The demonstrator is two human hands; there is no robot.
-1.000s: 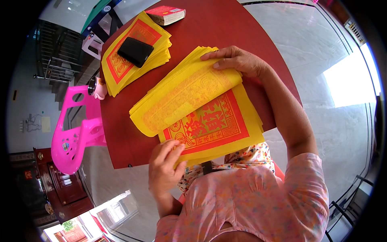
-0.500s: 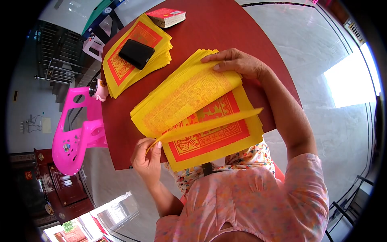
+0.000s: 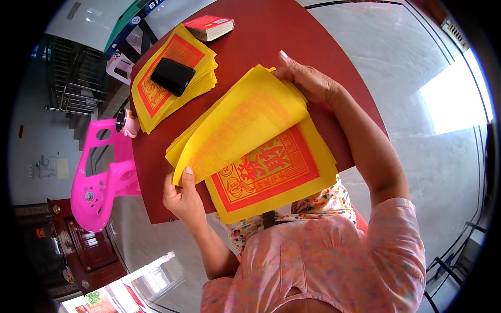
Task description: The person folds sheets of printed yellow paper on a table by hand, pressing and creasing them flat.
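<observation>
A stack of yellow paper sheets printed with red panels and gold designs (image 3: 271,167) lies at the table's near edge. Turned-over sheets (image 3: 245,115) rest slanted across it, their pale backs upward. My left hand (image 3: 182,201) pinches the lower left corner of the top sheet between thumb and fingers; that sheet curves up. At the far end of the turned sheets is my right hand (image 3: 310,83), its thumb stretched away from the paper and its other fingers against the sheets' edge, partly hidden.
On the dark red table (image 3: 261,31), a black phone (image 3: 173,76) lies on another yellow paper stack (image 3: 148,112). Behind it is a thick red-covered book (image 3: 210,27). A pink mug (image 3: 128,123) stands at the left edge, near a pink plastic chair (image 3: 96,188).
My left hand has carried the loose sheet up and leftward onto the turned sheets, uncovering the red print below. My right thumb has lifted off the paper.
</observation>
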